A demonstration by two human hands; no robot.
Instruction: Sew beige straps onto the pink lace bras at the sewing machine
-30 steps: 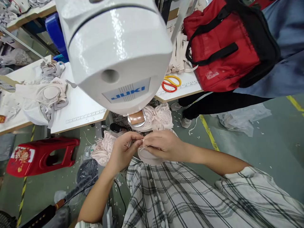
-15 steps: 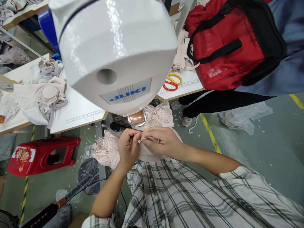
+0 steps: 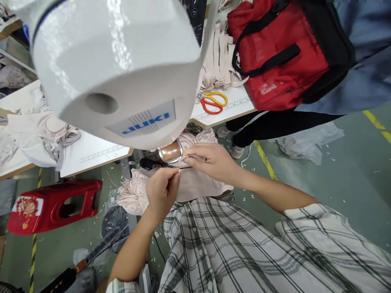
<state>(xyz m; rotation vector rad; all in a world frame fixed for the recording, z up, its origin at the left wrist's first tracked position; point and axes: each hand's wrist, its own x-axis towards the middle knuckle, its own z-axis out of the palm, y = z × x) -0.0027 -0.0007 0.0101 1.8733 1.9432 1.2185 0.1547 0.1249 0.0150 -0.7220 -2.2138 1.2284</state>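
Below the white JUKI sewing machine head (image 3: 143, 81), my left hand (image 3: 161, 188) is closed in a pinch, with a tiny white bit at its fingertips that I cannot make out. Higher and to the right, my right hand (image 3: 215, 163) pinches the end of a small pale fabric strip (image 3: 185, 159), mostly covered by the fingers. A gap separates the two hands. Beige lace bras (image 3: 136, 193) lie across my lap, under and around both hands, with a smooth beige panel (image 3: 195, 185) between them. The machine's brown and metal lower part (image 3: 170, 152) is just beyond my fingertips.
Red and yellow-handled scissors (image 3: 214, 102) lie on the right table, beside beige straps (image 3: 217, 61) and a red bag (image 3: 281, 57). More bra pieces (image 3: 45, 130) are piled on the left table. A red stool (image 3: 55, 206) stands at left. Another person's legs (image 3: 262, 128) are beyond the right table.
My hands, close together before, have moved apart: the right one up toward the machine, the left slightly down and left. The camera view has shifted, so the machine head appears further left.
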